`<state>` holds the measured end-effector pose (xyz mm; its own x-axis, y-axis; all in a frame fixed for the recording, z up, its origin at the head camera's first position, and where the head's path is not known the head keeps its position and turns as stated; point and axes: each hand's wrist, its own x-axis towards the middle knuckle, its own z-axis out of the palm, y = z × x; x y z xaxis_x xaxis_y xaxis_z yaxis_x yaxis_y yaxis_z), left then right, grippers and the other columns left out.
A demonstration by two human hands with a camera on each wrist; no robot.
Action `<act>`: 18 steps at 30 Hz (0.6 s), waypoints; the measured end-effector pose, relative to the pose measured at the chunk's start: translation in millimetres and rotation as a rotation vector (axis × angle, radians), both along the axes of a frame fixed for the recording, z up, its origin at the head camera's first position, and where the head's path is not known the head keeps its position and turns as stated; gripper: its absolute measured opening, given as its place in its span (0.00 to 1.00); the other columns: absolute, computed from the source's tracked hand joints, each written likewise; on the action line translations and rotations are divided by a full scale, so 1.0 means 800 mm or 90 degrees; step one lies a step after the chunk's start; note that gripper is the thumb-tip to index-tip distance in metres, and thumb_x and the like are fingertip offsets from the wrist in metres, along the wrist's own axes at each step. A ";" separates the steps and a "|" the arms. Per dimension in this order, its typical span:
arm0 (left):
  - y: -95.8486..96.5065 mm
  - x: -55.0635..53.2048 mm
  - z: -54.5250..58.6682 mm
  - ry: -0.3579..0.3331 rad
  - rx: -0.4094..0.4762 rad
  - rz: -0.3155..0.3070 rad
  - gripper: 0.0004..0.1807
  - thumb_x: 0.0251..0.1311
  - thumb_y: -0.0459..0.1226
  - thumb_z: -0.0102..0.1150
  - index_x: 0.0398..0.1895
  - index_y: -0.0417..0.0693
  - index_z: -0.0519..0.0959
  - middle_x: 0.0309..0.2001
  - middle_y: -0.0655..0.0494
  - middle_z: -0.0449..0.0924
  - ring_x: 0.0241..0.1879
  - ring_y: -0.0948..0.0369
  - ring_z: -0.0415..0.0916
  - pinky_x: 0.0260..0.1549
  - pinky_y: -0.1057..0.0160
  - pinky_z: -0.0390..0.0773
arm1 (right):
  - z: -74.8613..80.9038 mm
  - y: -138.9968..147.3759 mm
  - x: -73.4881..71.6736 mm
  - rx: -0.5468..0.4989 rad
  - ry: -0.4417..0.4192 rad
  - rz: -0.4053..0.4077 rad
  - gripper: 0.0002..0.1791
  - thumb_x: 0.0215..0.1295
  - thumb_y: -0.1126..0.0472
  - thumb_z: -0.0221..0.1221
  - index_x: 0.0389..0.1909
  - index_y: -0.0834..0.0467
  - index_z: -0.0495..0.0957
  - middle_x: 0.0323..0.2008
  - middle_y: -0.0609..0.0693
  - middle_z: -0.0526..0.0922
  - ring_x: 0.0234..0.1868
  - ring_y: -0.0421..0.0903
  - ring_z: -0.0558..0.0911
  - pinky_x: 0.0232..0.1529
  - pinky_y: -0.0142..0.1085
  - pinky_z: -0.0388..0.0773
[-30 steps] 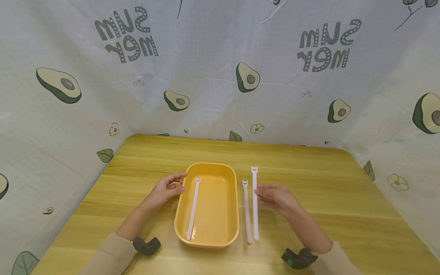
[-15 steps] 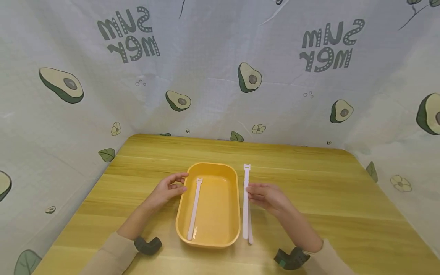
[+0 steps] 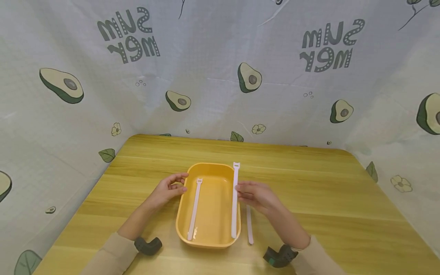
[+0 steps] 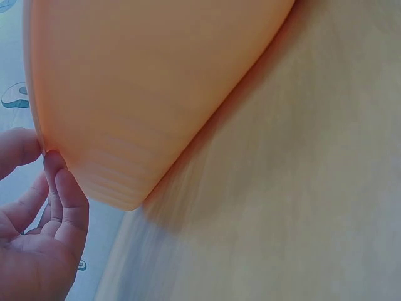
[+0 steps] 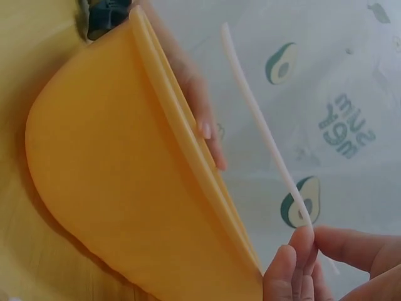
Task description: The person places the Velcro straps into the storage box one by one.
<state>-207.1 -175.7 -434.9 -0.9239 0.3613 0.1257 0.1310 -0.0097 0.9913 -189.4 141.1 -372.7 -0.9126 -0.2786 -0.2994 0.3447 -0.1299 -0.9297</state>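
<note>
My left hand pinches the left rim of a yellow plastic basin; the left wrist view shows thumb and fingers on either side of that rim. Between the thumb and fingers of my right hand is a white strap-type cable tie with a slotted head. It is held above the basin's right rim, and in the right wrist view the cable tie stands apart from the rim. A second cable tie lies lengthwise inside the basin, on its left side. My right hand partly hides a third cable tie on the table.
The basin stands on a wood-grain table. Behind it and at both sides hangs a pale curtain printed with avocados. A dark wrist mount sits by the left sleeve and another dark mount by the right.
My right hand has carried its cable tie leftward, from right of the one on the table, across it, to over the basin's right rim. The left hand keeps its hold on the rim.
</note>
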 end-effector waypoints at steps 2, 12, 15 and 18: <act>0.000 0.000 0.000 -0.001 -0.001 0.001 0.28 0.63 0.28 0.59 0.65 0.24 0.63 0.48 0.45 0.66 0.41 0.61 0.74 0.40 0.70 0.78 | 0.000 -0.004 -0.001 -0.006 0.003 0.006 0.20 0.68 0.73 0.53 0.57 0.80 0.64 0.31 0.50 0.80 0.32 0.39 0.81 0.38 0.29 0.81; 0.002 0.001 0.002 -0.015 0.005 0.009 0.28 0.63 0.27 0.58 0.65 0.24 0.63 0.49 0.41 0.66 0.40 0.62 0.75 0.40 0.70 0.78 | 0.003 -0.024 -0.008 -0.037 0.001 0.024 0.16 0.68 0.74 0.52 0.53 0.77 0.66 0.30 0.50 0.80 0.31 0.39 0.80 0.37 0.28 0.80; 0.002 0.001 0.003 -0.018 0.003 0.010 0.29 0.63 0.27 0.58 0.65 0.24 0.63 0.50 0.38 0.66 0.40 0.63 0.75 0.40 0.70 0.78 | 0.004 -0.030 -0.009 -0.041 0.004 0.024 0.11 0.68 0.74 0.53 0.49 0.75 0.70 0.30 0.50 0.80 0.30 0.39 0.81 0.37 0.29 0.81; 0.003 0.001 0.003 -0.019 0.002 0.010 0.29 0.63 0.27 0.59 0.65 0.24 0.63 0.50 0.36 0.66 0.40 0.63 0.75 0.40 0.70 0.78 | 0.004 -0.037 -0.009 -0.051 0.003 0.020 0.08 0.67 0.75 0.53 0.45 0.72 0.72 0.29 0.50 0.81 0.30 0.40 0.81 0.36 0.29 0.81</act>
<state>-206.1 -173.5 -432.3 -0.9329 0.3463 0.0988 0.1013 -0.0111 0.9948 -196.8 111.7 -369.3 -0.9043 -0.3300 -0.2707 0.3455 -0.1938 -0.9182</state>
